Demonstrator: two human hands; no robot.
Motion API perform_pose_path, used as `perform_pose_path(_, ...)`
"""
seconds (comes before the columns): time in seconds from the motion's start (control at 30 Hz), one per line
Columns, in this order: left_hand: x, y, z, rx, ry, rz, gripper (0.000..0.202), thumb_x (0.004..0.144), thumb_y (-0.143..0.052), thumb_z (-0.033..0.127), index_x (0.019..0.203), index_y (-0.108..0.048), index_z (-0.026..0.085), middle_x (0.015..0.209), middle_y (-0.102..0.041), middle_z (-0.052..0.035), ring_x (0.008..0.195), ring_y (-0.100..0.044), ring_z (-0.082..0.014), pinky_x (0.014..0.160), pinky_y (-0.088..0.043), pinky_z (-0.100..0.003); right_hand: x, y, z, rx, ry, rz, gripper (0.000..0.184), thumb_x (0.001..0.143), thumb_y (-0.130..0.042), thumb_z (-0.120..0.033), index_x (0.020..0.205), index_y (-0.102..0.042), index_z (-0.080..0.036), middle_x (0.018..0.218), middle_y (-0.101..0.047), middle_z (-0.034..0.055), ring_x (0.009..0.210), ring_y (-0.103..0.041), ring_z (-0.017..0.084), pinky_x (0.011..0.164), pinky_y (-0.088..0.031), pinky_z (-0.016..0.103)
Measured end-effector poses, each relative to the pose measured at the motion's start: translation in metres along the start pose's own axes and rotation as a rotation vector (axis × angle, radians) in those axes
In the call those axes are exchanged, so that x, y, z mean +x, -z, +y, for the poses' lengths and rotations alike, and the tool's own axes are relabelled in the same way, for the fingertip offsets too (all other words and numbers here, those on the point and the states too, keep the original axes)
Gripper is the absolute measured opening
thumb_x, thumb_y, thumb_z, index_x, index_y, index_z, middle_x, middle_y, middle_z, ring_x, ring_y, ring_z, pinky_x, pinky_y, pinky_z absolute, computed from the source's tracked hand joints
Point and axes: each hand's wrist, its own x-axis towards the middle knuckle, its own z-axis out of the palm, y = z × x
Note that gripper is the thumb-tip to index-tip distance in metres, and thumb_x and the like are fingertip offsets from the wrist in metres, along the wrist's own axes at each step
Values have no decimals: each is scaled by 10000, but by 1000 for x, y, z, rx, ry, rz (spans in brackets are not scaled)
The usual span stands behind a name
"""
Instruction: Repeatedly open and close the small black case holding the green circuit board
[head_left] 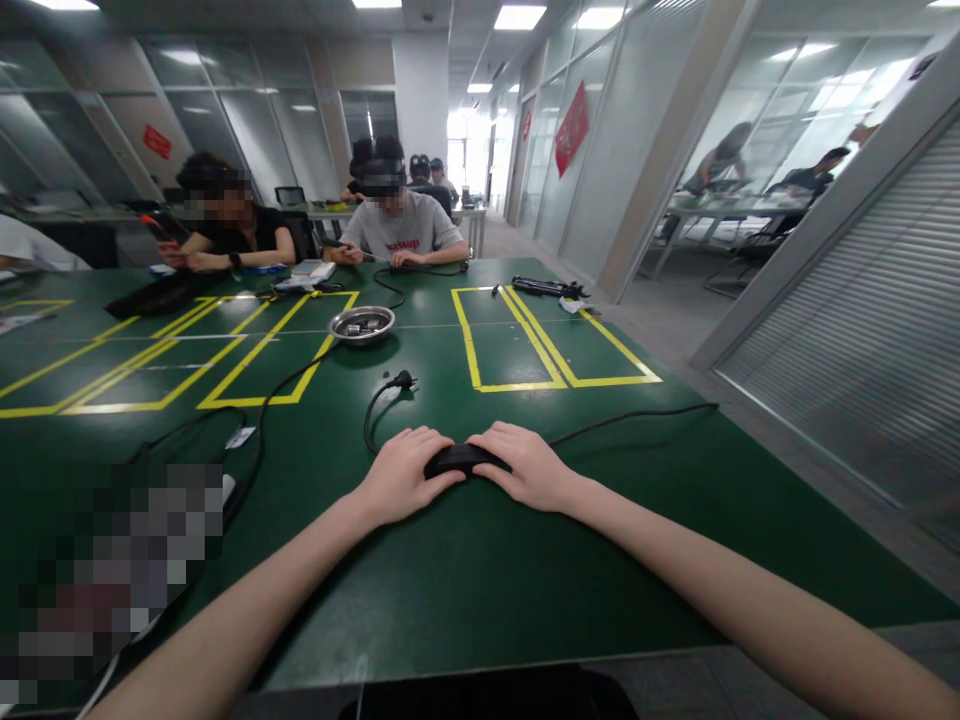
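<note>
Both of my hands hold a black power adapter [463,459] low over the green table, one at each end. My left hand [409,472] wraps its left end, thumb along the near side. Around the right end, my right hand [525,465] is closed in the same way. From the left side a thick black cord curls up to a power plug [403,381], which lies beyond my left hand. A thinner black cable [637,415] runs from the right side toward the table's right edge. My palms and fingers cover both ends of the adapter.
A metal bowl [361,325] with small metal parts stands on the green table [480,600]. Yellow tape outlines [521,387] mark the surface. A folded black tripod [547,287] lies at the far right. Black cords [261,420] cross the left side. Two people sit opposite.
</note>
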Motion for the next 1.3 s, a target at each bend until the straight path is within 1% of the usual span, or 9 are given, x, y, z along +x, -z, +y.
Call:
perform_pose_path(0.3, -1, -1, 8, -126, 94, -34, 292, 914, -690, 464, 1036, -680, 198, 958, -738, -50, 848, -680, -221, 765, -514, -322, -1, 2, -5, -63, 12, -6, 241, 1052, -489, -308, 1182, -626, -158, 989, -713, 111, 888, -668, 232, 786, -547, 351)
perform_pose_path(0.5, -2, 1, 10, -200, 92, -105, 242, 924, -694, 440, 874, -673, 204, 846, -707, -5, 762, -654, -179, 680, -471, -273, -2, 11, -10, -124, 155, -209, 480, 1011, -572, -327, 1481, -496, -268, 1171, -637, 94, 889, -669, 199, 737, -548, 298)
perform_pose_path(0.63, -3, 0, 4, -107, 51, -51, 353, 928, -700, 449, 1184, -685, 206, 1046, -748, -74, 966, -674, -248, 875, -526, -374, -2, 9, -3, -159, 97, -234, 524, 1025, -531, -295, 1542, -448, -308, 1215, -618, 97, 822, -675, 183, 724, -563, 304)
perform_pose_path(0.7, -4, -1, 0, -24, 23, 2, 628, 914, -717, 447, 1463, -526, 207, 1326, -674, -145, 1220, -602, -313, 1051, -475, -489, -3, 6, 10, -98, -2, -180, 529, 1025, -522, -301, 1548, -446, -294, 1238, -629, 108, 825, -687, 196, 761, -583, 344)
perform_pose_path(0.8, -7, -2, -7, 75, 0, 27, 836, 915, -706, 460, 1614, -320, 210, 1635, -373, -199, 1511, -324, -380, 1215, -281, -619, -6, 6, 46, 84, -207, 30, 521, 1012, -530, -311, 1528, -476, -262, 1255, -671, 113, 998, -703, 239, 896, -586, 403)
perform_pose_path(0.9, -11, -5, -11, 46, -17, -101, 783, 966, -635, 491, 1627, -297, 241, 1689, -280, -176, 1561, -252, -357, 1233, -265, -623, -14, 15, 90, 204, -384, 329, 492, 991, -536, -358, 1471, -541, -251, 1369, -660, 117, 1219, -643, 277, 1014, -544, 463)
perform_pose_path(1.1, -11, -8, -8, 2, -12, -283, 569, 1034, -509, 531, 1540, -475, 273, 1652, -383, -143, 1545, -329, -316, 1258, -199, -633, -35, 49, 147, 80, -627, 835, 576, 949, -521, -473, 1456, -559, -202, 1396, -645, 139, 1302, -583, 310, 1092, -479, 508)
perform_pose_path(1.2, -10, -8, -7, -4, 3, -298, 597, 1025, -505, 568, 1543, -476, 271, 1658, -372, -141, 1550, -321, -310, 1272, -190, -606, -45, 57, 155, -33, -743, 804, 617, 930, -521, -450, 1482, -533, -173, 1403, -637, 158, 1288, -592, 325, 1109, -458, 517)
perform_pose_path(1.3, -9, -7, -6, 0, 16, -313, 601, 1029, -485, 583, 1544, -475, 275, 1665, -361, -131, 1556, -311, -304, 1278, -182, -597, -51, 59, 157, -148, -951, 602, 600, 911, -544, -411, 1464, -565, -181, 1338, -672, 171, 1225, -630, 363, 1056, -491, 528)
